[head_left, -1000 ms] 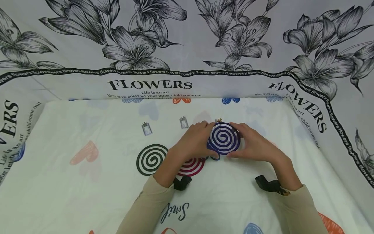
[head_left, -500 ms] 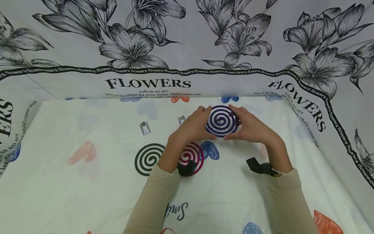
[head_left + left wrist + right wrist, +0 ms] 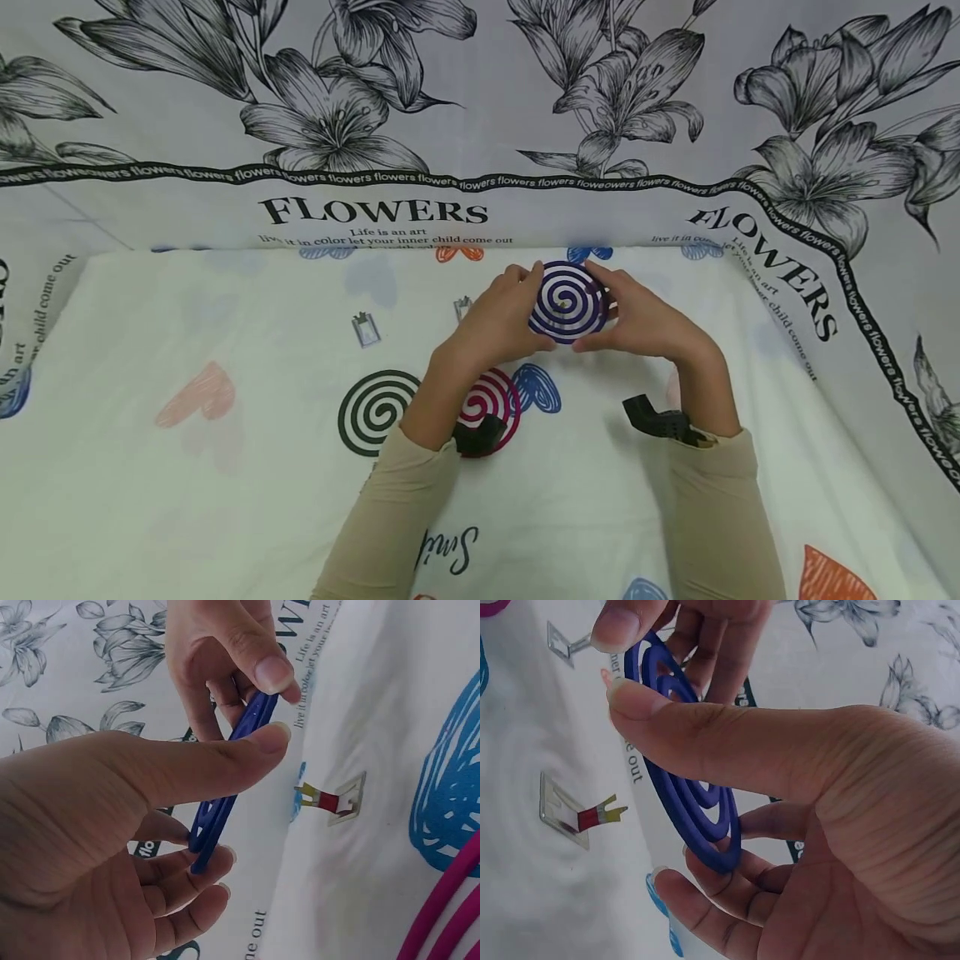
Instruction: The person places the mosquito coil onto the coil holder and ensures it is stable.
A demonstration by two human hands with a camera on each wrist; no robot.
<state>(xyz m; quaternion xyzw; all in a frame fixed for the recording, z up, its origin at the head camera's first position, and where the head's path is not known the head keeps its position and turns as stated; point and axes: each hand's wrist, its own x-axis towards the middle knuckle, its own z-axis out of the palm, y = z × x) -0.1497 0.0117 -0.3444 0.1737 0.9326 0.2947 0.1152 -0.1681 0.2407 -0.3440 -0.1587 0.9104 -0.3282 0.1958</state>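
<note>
A blue spiral mosquito coil [image 3: 568,302] is held up over the far part of the cloth. My left hand [image 3: 497,321] pinches its left edge between thumb and fingers, and my right hand [image 3: 647,317] pinches its right edge the same way. In the left wrist view the coil [image 3: 212,829] appears nearly edge-on, tilted. Below it, apart from it, lies a small metal coil stand [image 3: 564,810] with a raised red and yellow tab; in the head view the coil covers most of this stand.
Left of the hands lie a dark green coil [image 3: 378,412] and a red coil [image 3: 480,406], both partly hidden by my left forearm. Two more metal stands lie farther back, one at left [image 3: 367,330] and one [image 3: 462,308] beside my left hand. A flower-print cloth [image 3: 375,212] rises behind.
Both hands have carried the blue coil away from me, from beside the printed blue heart to over the stand. Over the last half second they moved only slightly.
</note>
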